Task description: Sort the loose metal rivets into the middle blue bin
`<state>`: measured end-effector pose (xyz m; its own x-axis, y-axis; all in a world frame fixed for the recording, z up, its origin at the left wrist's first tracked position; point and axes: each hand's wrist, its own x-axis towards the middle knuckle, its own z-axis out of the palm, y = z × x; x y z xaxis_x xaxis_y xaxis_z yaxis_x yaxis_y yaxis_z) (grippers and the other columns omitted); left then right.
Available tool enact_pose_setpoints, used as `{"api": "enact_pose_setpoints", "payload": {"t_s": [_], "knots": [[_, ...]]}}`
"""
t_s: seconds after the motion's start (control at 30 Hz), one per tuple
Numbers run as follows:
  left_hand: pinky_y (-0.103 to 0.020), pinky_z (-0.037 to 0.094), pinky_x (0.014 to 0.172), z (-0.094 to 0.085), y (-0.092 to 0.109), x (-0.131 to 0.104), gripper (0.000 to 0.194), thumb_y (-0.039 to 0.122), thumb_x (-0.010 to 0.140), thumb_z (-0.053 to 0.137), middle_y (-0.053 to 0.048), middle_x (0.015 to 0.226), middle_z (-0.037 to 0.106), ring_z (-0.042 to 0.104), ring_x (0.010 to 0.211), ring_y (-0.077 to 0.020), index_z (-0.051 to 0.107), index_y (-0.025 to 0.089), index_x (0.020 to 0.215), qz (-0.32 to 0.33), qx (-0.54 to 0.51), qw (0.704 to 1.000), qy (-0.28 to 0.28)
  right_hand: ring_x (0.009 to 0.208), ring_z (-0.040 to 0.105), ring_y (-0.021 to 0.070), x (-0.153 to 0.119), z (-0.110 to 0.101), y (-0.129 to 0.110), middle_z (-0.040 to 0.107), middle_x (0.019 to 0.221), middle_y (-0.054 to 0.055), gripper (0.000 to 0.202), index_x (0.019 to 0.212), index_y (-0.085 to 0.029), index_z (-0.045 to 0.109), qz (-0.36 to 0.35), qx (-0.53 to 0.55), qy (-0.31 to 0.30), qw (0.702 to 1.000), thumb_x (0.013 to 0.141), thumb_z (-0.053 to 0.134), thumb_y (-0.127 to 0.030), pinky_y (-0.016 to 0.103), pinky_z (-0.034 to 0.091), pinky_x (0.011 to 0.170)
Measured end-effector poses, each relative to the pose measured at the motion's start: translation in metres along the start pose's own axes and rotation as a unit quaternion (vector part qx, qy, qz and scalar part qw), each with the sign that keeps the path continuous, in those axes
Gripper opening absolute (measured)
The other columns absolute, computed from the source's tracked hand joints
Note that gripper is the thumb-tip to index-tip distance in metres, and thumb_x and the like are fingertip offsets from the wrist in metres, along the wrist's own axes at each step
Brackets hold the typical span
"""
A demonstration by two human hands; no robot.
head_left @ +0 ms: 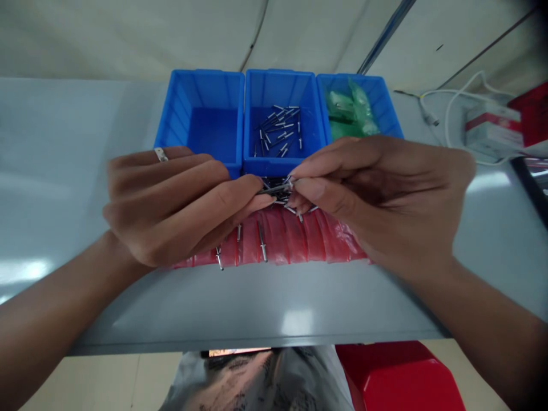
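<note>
Over the red plastic (295, 240), a blind rivet (278, 188) is held between my two hands. My left hand (180, 205), with a ring on one finger, pinches the thin pin end. The thumb and fingertips of my right hand (377, 194) are closed at the other end, near the rivet's head, and partly cover it. Below and behind my fingertips lies a pile of loose blind rivets (299, 214) on the red plastic. A few single rivets, one being a longer rivet (262, 242), lie nearer the front edge of the plastic.
Three blue bins stand side by side behind my hands. The left bin (208, 73) shows a bare floor, the middle bin (280, 166) holds several rivets, and the right bin (387, 108) has green plastic bags (353, 108). White cable (447, 123) and a box (492, 128) sit at right; a red stool (406, 377) stands below.
</note>
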<state>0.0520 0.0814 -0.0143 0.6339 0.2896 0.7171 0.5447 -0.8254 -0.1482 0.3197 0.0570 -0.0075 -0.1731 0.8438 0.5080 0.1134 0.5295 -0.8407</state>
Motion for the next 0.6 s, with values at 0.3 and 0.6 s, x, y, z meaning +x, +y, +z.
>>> {"api": "enact_pose_setpoints", "payload": {"t_s": [0.3, 0.6], "knots": [[-0.032, 0.052, 0.057, 0.000, -0.002, -0.002, 0.022, 0.033, 0.118, 0.053, 0.004, 0.078, 0.070, 0.067, 0.059, -0.0133, 0.072, 0.024, 0.114, -0.017, 0.009, 0.998, -0.052, 0.073, 0.082, 0.0162, 0.000, 0.000, 0.002, 0.086, 0.092, -0.008, 0.025, 0.104, -0.035, 0.089, 0.026, 0.028, -0.003, 0.999, 0.091, 0.091, -0.013, 0.032, 0.074, 0.068], [-0.031, 0.054, 0.067, -0.003, 0.014, -0.008, 0.021, 0.040, 0.116, 0.061, 0.002, 0.084, 0.066, 0.072, 0.074, -0.0138, 0.070, 0.024, 0.108, -0.075, -0.011, 0.996, -0.043, 0.066, 0.078, 0.0161, 0.001, -0.002, 0.002, 0.085, 0.086, -0.006, 0.017, 0.099, -0.034, 0.090, 0.055, 0.053, -0.009, 0.997, 0.091, 0.092, -0.019, 0.032, 0.068, 0.057]]}}
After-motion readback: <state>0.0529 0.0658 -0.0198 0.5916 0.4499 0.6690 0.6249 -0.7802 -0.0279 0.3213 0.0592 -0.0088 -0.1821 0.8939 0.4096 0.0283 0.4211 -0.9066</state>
